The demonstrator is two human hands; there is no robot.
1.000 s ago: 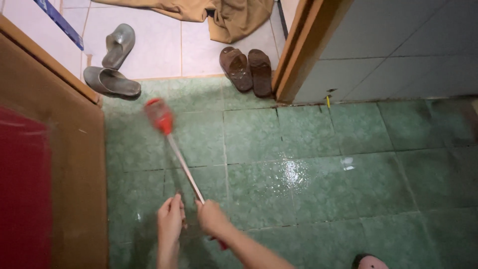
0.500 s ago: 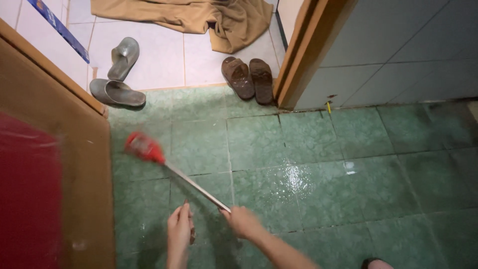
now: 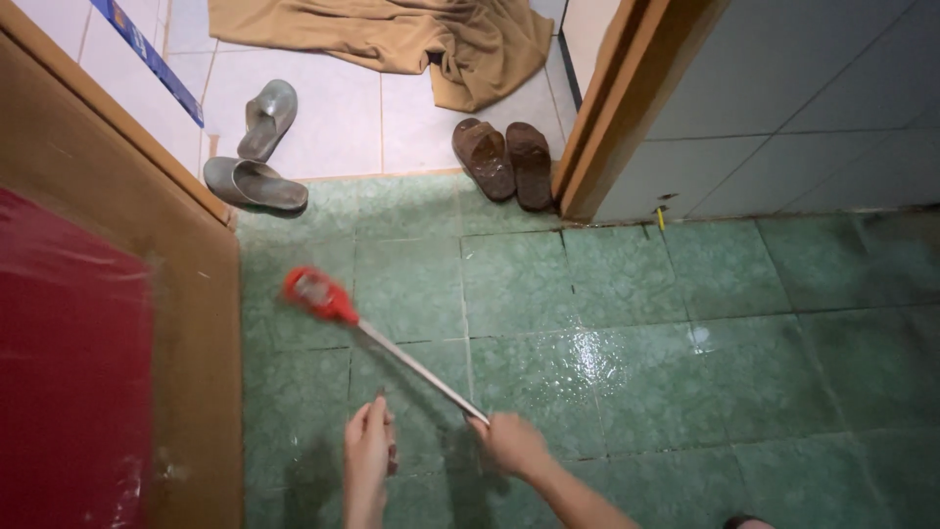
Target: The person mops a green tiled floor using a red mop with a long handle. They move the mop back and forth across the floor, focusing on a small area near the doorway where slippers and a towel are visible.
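— Head view: what do the hands hold?
— The right hand (image 3: 511,443) grips the metal handle of a red-headed brush (image 3: 318,294) resting on the wet green floor (image 3: 627,294). The left hand (image 3: 367,458) hangs loose beside it, fingers open, holding nothing.
— Anything cut off?
— The forearms; the brush head is blurred.

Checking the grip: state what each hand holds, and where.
Right hand grips the red-headed floor brush at its metal handle's near end. Left hand holds nothing.
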